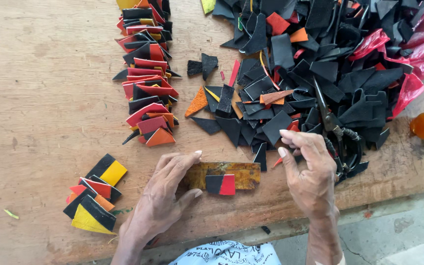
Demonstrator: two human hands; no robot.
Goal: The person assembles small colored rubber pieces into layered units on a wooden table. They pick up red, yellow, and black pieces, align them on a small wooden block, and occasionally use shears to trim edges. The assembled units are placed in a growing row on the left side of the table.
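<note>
Fingers of the left hand (165,189) lie flat and spread, pinning the board (224,175), apparently to steady it. Right hand (309,169), above the board's right end, pinches closed; contents indiscernible. A black-red patch (221,184) sits on the board's near edge.

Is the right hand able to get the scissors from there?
Probably yes. The right hand sits just beside the scissors, which lie on top of the black scraps with nothing covering their handles.
</note>
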